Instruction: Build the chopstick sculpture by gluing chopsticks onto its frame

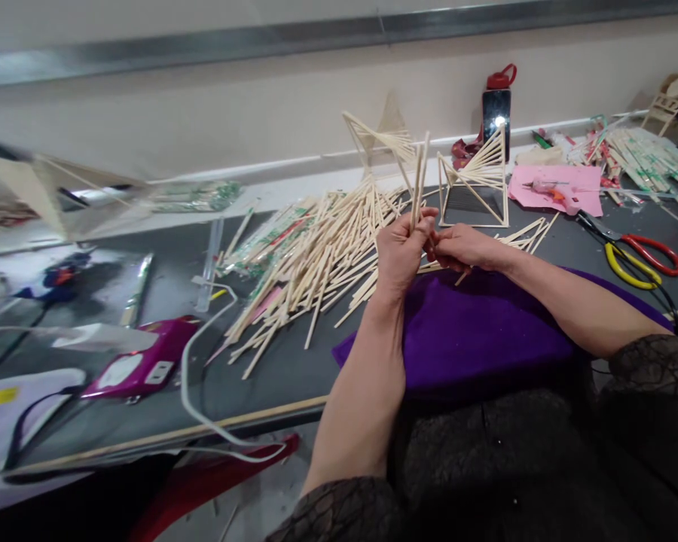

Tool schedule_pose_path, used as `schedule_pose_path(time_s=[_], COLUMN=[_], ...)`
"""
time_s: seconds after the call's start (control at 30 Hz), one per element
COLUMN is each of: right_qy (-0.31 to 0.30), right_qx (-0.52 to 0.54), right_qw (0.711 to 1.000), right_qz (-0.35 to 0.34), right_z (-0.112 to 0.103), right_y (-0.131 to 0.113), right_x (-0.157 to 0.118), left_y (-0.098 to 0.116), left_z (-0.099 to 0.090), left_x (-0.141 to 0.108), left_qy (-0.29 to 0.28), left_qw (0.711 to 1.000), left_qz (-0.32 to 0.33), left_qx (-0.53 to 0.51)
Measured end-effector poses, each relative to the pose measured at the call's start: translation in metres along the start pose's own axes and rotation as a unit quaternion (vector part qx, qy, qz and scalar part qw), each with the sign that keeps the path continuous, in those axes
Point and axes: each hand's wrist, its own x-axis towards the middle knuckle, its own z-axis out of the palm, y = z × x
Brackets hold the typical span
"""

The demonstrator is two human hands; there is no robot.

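My left hand [401, 248] is closed around a few thin wooden chopsticks [419, 181], which stand nearly upright above the fist. Close against it, my right hand [460, 247] has its fingers curled in at the lower end of the bundle; what they pinch is hidden. A purple cloth [486, 331] lies under both forearms at the table edge. Left of my hands spreads a big loose pile of chopsticks [322, 263]. Just behind the hands stands a frame model glued from sticks [474, 184], with a second twisted stick model [378, 139] behind the pile.
On the right are a glue gun [559, 194] on pink paper [587, 179], red-and-yellow handled pliers [636, 252] and wrapped chopsticks [644, 158]. A phone [496, 113] leans upright at the wall. A magenta pouch [141, 357] and a white cable [189, 376] lie left.
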Motion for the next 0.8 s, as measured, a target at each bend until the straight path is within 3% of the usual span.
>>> schedule_pose_path(time_s=[0.1,0.2,0.27,0.37,0.57,0.7,0.8], right_qy=[0.04,0.094,0.117,0.13,0.125,0.103,0.055], right_qx=[-0.173,-0.327,-0.376,-0.394,-0.281,-0.085,0.055], right_qw=[0.983,0.937,0.917,0.908,0.95,0.99,0.996], right_qz=[-0.054,-0.078,-0.068,-0.056,-0.042,-0.048,-0.041], right_z=[0.001,0.005,0.01,0.014,0.012,0.01,0.01], right_y=[-0.006,-0.011,-0.011,-0.011,-0.011,-0.005,0.002], right_x=[-0.001,-0.002,-0.002,-0.002,0.002,0.006,0.005], left_y=[0.001,0.001,0.0,-0.002,0.003,0.014,0.019], left_z=[0.001,0.001,0.002,0.002,0.004,0.004,0.002], left_x=[0.0,0.0,0.001,0.001,-0.002,-0.004,-0.002], left_qy=[0.011,0.028,0.04,0.059,0.071,0.071,0.065], left_qw=[0.999,0.998,0.998,0.997,0.997,0.997,0.993], left_qz=[0.038,0.053,0.055,0.05,0.026,-0.024,-0.061], left_qx=[0.004,-0.01,-0.007,0.001,-0.003,-0.036,-0.071])
